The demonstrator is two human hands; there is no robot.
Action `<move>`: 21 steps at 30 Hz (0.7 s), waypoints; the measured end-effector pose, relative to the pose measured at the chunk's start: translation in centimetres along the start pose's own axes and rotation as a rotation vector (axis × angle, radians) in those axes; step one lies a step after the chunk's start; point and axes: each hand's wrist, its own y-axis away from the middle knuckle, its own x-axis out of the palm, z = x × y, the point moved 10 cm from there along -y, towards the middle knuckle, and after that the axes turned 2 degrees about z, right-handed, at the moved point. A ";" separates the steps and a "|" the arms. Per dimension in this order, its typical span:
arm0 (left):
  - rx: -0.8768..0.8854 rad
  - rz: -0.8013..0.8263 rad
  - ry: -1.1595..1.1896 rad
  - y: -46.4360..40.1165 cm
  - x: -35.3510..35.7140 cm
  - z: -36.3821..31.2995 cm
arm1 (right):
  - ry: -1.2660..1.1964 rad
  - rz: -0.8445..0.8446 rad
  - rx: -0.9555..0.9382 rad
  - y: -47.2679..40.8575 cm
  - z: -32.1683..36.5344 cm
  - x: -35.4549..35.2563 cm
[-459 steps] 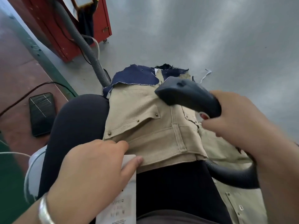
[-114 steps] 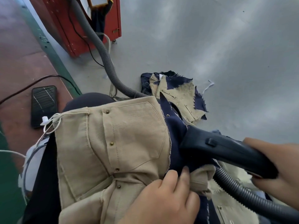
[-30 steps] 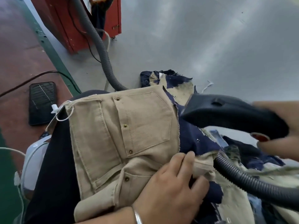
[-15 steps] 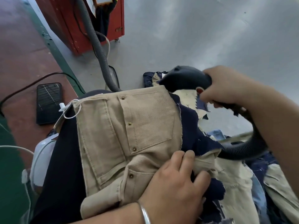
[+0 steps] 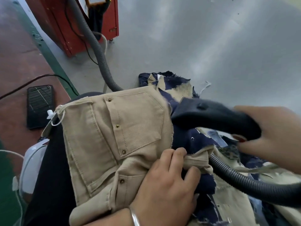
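Note:
A beige garment piece (image 5: 117, 144) with a riveted pocket lies over my lap. Beside it on the right is navy fabric (image 5: 187, 141). My left hand (image 5: 166, 188) grips a bunched beige fold at the garment's lower right. My right hand (image 5: 275, 136) holds the black handle of a vacuum nozzle (image 5: 211, 118). The nozzle's mouth is at the navy fabric beside the pocket edge. A grey ribbed hose (image 5: 244, 181) runs from the handle toward the lower right.
A pile of beige and navy cut pieces (image 5: 171, 84) lies on the grey floor ahead. A red cabinet (image 5: 71, 25) stands at the back left with the hose (image 5: 96, 46) leading to it. A black phone (image 5: 40, 106) lies on the brown floor at left.
My right hand has brought the nozzle back from above the far pile down to the navy fabric beside the pocket. My left hand keeps its grip on the fold.

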 end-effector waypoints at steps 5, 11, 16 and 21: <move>0.013 0.014 -0.022 0.2 0.0 -0.1 | 0.053 -0.025 -0.010 -1.9 1.0 1.4; -0.011 -0.002 -0.009 0.2 -0.3 0.1 | -0.045 -0.059 -0.057 -5.9 2.6 0.7; -0.009 -0.044 -0.049 0.4 -0.4 -0.2 | -0.026 -0.156 0.032 -10.2 1.9 0.0; -0.039 -0.097 -0.070 -0.7 -1.8 1.4 | -0.157 -0.221 0.025 -8.7 -0.5 -1.9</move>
